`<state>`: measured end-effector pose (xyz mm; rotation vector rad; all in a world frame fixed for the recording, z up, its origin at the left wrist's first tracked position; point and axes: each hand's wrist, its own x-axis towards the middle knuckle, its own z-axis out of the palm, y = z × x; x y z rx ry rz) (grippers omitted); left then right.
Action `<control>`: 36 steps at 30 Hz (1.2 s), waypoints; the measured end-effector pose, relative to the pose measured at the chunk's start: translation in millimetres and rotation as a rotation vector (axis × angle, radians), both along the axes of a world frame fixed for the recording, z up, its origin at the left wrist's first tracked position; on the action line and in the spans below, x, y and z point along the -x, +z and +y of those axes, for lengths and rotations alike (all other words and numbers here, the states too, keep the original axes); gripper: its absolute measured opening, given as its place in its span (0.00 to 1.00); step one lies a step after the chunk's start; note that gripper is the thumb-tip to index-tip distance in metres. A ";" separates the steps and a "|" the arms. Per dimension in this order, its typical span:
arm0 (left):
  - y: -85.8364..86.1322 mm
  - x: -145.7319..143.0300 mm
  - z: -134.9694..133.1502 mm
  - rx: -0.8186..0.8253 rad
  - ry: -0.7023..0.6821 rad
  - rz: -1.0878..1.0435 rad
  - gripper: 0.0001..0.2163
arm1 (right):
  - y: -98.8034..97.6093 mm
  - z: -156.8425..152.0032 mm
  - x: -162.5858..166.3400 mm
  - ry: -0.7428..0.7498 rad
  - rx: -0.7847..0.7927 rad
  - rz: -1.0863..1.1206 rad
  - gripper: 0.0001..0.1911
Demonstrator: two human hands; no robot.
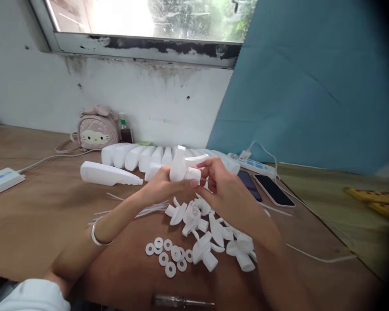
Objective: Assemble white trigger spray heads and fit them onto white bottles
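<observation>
My left hand (162, 185) grips a white trigger sprayer head (179, 166) above the table, its collar pointing right. At the collar's open end, my right hand (225, 185) has its fingers bent together in a pinch; what lies between them is too small to make out. Beneath both hands is a loose pile of more white sprayer heads (201, 252). Several flat white ring washers (170, 269) lie left of the pile. Thin white tubes (152, 209) are partly covered by my left forearm.
White bottles (132, 157) line the back, with one bottle (108, 173) lying in front. A screwdriver (181, 301) rests near the front edge. Two phones (274, 190), a power strip (256, 165) and cables are at right. A pink bag (98, 127) and another power strip (3, 180) are at left.
</observation>
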<state>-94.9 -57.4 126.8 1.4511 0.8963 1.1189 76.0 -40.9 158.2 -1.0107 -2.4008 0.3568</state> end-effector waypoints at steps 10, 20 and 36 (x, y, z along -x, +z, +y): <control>6.7 -1.0 -34.7 0.056 0.309 -0.107 0.16 | -17.0 -11.8 8.9 0.121 -0.338 0.187 0.06; -60.9 27.4 -151.4 0.206 0.833 -0.197 0.19 | -41.0 -45.0 30.0 0.409 -0.414 0.070 0.11; -128.5 24.3 -182.8 0.535 0.633 -0.776 0.22 | -90.4 -20.8 195.2 0.833 -0.096 -0.388 0.09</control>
